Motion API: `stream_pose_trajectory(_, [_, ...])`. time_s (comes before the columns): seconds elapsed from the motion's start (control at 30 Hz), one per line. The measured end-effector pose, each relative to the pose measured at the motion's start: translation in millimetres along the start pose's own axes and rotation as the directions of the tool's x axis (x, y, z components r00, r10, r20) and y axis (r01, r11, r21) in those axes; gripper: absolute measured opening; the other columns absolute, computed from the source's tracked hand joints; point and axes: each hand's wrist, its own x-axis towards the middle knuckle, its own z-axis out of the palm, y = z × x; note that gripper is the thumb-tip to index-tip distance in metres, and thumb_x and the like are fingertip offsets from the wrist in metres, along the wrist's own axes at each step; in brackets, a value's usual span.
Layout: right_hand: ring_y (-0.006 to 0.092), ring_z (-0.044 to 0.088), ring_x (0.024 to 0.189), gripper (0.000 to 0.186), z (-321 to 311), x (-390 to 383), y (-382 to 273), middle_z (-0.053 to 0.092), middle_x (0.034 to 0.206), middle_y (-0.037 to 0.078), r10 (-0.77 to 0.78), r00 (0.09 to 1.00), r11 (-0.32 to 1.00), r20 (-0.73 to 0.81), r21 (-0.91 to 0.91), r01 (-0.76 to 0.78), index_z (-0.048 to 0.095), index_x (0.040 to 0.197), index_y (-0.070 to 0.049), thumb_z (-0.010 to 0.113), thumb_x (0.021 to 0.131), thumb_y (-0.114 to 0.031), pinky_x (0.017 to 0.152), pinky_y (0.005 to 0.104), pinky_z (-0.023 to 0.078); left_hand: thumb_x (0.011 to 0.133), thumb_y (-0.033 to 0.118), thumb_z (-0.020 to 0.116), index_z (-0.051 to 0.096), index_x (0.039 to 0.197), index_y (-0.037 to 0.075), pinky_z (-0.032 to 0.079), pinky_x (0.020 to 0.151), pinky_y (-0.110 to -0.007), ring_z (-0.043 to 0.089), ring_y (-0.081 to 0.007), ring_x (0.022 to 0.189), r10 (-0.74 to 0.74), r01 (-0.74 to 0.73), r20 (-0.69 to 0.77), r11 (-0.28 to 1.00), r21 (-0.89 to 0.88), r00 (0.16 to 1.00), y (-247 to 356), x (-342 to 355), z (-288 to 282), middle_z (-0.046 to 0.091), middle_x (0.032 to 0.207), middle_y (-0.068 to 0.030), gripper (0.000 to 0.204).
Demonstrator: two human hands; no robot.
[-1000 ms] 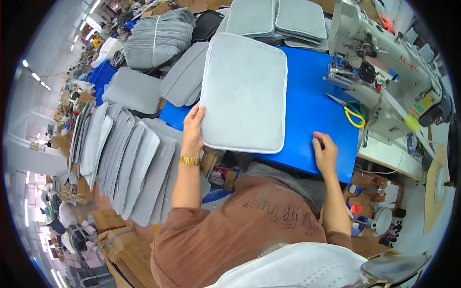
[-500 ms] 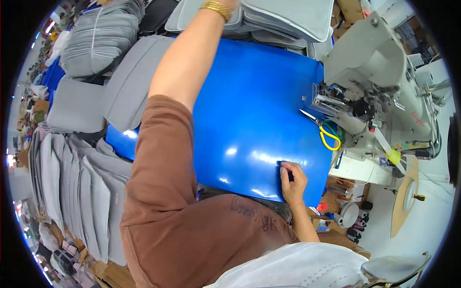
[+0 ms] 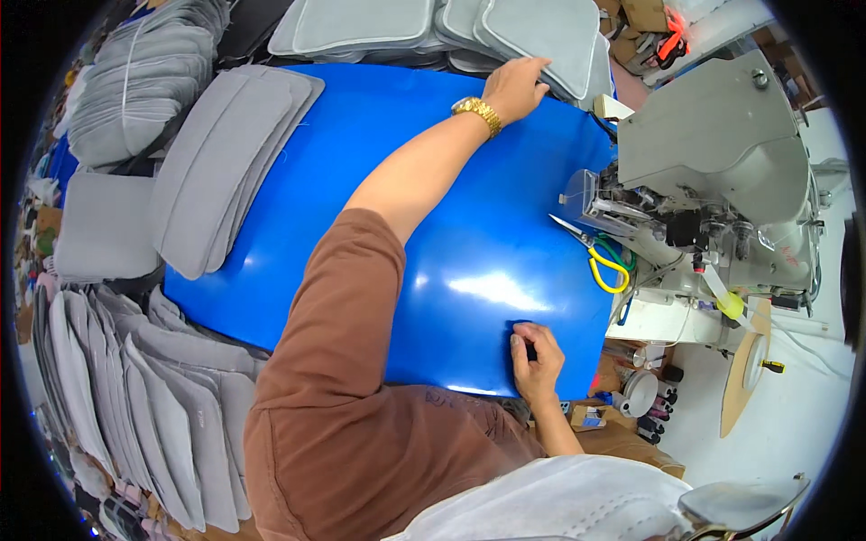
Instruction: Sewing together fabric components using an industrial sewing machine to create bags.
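My left hand [image 3: 515, 90], with a gold watch [image 3: 479, 114] on its wrist, reaches to the far edge of the blue tabletop [image 3: 352, 153]. Its fingers and thumb are apart, by the near edge of a pale grey padded panel [image 3: 548, 41] on the far stack; whether the fingertips touch it cannot be made out. My right hand [image 3: 538, 361] rests near the front edge of the tabletop, fingers curled in and nothing visible in them. Yellow-handled scissors [image 3: 606, 269] lie beyond it, beside the grey sewing machine [image 3: 708, 135].
Layered grey pieces [image 3: 221, 171] lie on the tabletop's left end. A tied bundle of grey pieces [image 3: 144, 81] stands at the far left, and many loose grey pieces [image 3: 162, 397] hang nearer. A green-handled tool [image 3: 622, 248] lies by the scissors.
My left hand has moved right and nearer, from the far stack's left part to its right part. My right hand stays curled at the front edge. The view has shifted slightly.
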Motion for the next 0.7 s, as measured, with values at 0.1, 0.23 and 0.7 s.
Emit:
stream_pose_trajectory(0.1, [0.0292,0.068,0.083,0.011,0,3,1,0.07,0.092,0.014,0.004,1.0,1.0,-0.02,0.015,-0.004,0.067,0.092,-0.001,0.069,0.082,0.001,0.072,0.0343,0.053,0.084,0.02,0.07,0.063,0.121,0.007,0.051,0.087,-0.044,0.064,-0.0346,0.099,-0.026,0.025,0.009,0.994,0.111,1.0,-18,35,21,0.068,0.106,-0.0144,0.041])
stream_pose_trajectory(0.23, [0.0306,0.067,0.082,0.011,-3,5,3,0.069,0.091,0.015,0.02,1.0,1.0,0.001,0.004,-0.02,0.068,0.092,-0.002,0.07,0.082,0.0,0.072,0.0353,0.053,0.081,0.024,0.07,0.064,0.115,0.007,0.051,0.088,-0.051,0.062,-0.0411,0.103,-0.135,0.133,0.005,0.979,0.157,0.991,-30,63,52,0.066,0.111,-0.0206,0.038])
stream_pose_trajectory(0.7, [0.022,0.067,0.082,0.012,-11,-10,14,0.07,0.093,0.013,0.013,1.0,0.986,-0.012,0.169,-0.011,0.07,0.098,-0.001,0.067,0.088,-0.008,0.075,0.0303,0.052,0.082,0.022,0.074,0.067,0.114,0.004,0.044,0.101,-0.044,0.057,-0.0368,0.114,-0.149,0.141,0.154,0.988,0.059,0.977,95,-206,-76,0.064,0.12,-0.0186,0.038])
